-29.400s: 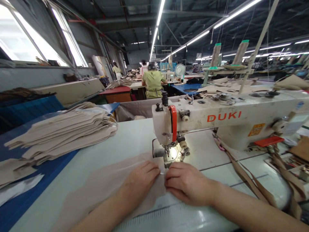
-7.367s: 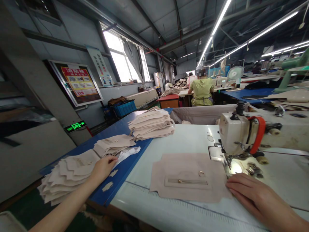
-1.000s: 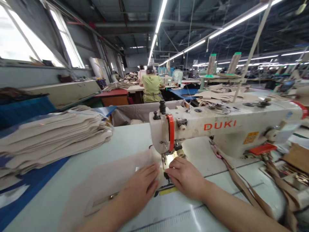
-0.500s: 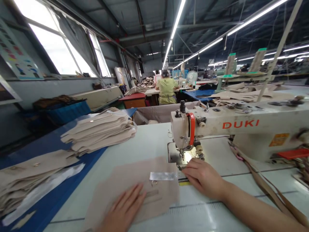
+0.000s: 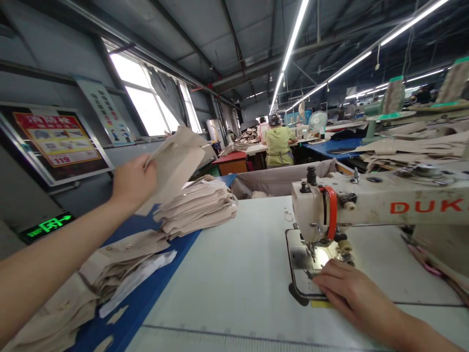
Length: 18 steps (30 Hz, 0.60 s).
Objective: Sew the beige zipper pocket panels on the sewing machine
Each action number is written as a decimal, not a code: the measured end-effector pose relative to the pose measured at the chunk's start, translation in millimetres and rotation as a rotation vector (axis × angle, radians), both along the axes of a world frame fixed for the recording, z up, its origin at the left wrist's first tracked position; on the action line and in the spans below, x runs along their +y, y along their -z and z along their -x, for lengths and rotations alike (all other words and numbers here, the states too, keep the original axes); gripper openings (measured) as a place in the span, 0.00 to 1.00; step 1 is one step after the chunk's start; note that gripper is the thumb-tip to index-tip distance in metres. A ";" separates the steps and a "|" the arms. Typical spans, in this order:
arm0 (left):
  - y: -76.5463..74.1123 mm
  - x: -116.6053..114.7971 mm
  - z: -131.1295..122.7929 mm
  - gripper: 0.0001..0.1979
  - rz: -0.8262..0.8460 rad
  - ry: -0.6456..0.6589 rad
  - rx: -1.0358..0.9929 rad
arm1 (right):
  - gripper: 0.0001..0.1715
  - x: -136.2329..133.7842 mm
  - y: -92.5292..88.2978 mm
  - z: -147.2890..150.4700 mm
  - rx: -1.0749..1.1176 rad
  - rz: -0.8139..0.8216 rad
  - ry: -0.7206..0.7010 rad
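My left hand [image 5: 135,182] is raised at the left, its fingers closed on the edge of a beige fabric piece [image 5: 178,159], which hangs in the air above a stack of beige pieces [image 5: 201,203]. My right hand [image 5: 351,288] rests by the needle area of the white sewing machine [image 5: 366,200], its fingers bent together around a small dark item [image 5: 309,275] too small to make out. A lamp lights the metal needle plate [image 5: 301,261] beside those fingertips.
More beige pieces [image 5: 124,252] and a white strip [image 5: 137,283] lie on the blue surface [image 5: 146,293] at left. A ruler scale [image 5: 220,337] runs along the front of the pale table. Beyond the fabric-lined bin [image 5: 274,178] sits a person in a yellow-green top [image 5: 279,145].
My left hand, flat on the fabric piece before, has gripped it and lifted it up and left off the table. My right hand stays by the needle. The view has turned left.
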<state>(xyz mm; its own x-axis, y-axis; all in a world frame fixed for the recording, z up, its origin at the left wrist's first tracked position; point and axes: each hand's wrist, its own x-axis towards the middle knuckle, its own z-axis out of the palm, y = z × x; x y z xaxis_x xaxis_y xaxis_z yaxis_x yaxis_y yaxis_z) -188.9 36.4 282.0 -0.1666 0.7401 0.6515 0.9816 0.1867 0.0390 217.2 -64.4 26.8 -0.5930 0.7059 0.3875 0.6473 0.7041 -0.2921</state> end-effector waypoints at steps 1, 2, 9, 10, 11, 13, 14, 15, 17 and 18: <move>-2.9 12.5 -0.1 0.26 0.004 0.017 0.013 | 0.16 0.4 0.3 -0.1 0.000 0.006 0.002; 0.7 23.7 0.1 0.26 0.028 0.040 0.024 | 0.16 0.8 0.6 -0.3 0.001 0.007 0.004; 97.8 75.6 14.6 0.21 0.291 0.061 -0.020 | 0.18 2.6 2.0 -0.6 -0.034 -0.013 0.020; 107.2 78.5 18.5 0.23 0.306 0.061 -0.028 | 0.18 2.9 2.4 -0.5 -0.037 -0.009 0.016; 113.5 80.0 22.9 0.25 0.314 0.064 -0.033 | 0.18 3.1 3.0 -0.5 -0.038 -0.009 0.009; 117.1 78.7 34.5 0.31 0.320 0.067 -0.041 | 0.18 3.7 5.2 -1.2 -0.032 -0.018 -0.011; 115.2 75.7 42.2 0.35 0.321 0.072 -0.044 | 0.18 4.0 6.7 -1.9 -0.024 -0.025 -0.017; 111.5 70.9 51.5 0.37 0.322 0.080 -0.047 | 0.17 4.3 8.3 -2.8 -0.010 -0.039 -0.025; 101.1 54.3 75.2 0.40 0.317 0.092 -0.055 | 0.16 5.0 11.6 -5.3 0.027 -0.078 -0.041; 95.6 42.1 88.8 0.40 0.309 0.091 -0.063 | 0.15 5.4 13.1 -6.5 0.048 -0.098 -0.047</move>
